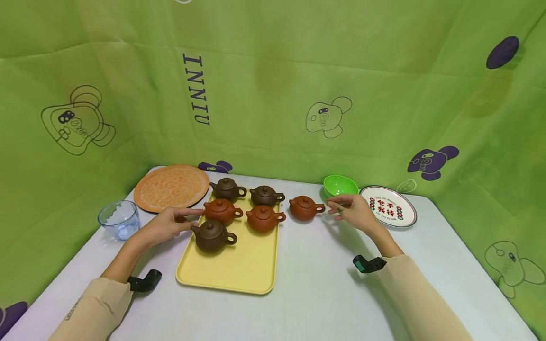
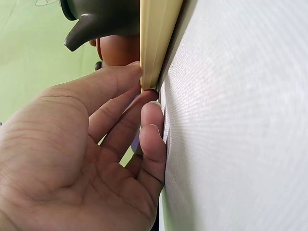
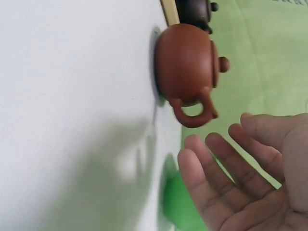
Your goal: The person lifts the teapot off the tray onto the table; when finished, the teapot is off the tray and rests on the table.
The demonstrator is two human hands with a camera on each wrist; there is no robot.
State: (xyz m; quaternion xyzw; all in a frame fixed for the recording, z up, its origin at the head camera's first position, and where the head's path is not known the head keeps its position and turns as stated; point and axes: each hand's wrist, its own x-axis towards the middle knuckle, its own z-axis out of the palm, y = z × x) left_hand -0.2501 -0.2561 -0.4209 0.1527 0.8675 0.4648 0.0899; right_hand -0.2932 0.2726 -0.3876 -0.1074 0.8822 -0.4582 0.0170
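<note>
A yellow tray (image 1: 239, 270) carries several teapots, among them a dark brown teapot (image 1: 212, 237) at its left and reddish-brown teapots (image 1: 263, 219) beside and behind it. My left hand (image 1: 168, 225) pinches the tray's left edge; in the left wrist view its thumb (image 2: 120, 77) lies at the rim, and other fingers reach to its underside. Right of the tray, another reddish-brown teapot (image 1: 304, 209) stands on the table, handle to the right. Close to that handle, apart from it, my right hand (image 1: 355, 213) hovers with loosely bent fingers and nothing in them.
Behind the right hand are a green bowl (image 1: 340, 185) and a white plate with red lettering (image 1: 389, 206). At the left stand a clear bluish glass (image 1: 121, 220) and a round orange mat (image 1: 171, 188). Green printed cloth (image 1: 273, 94) walls in the white table (image 1: 324, 293).
</note>
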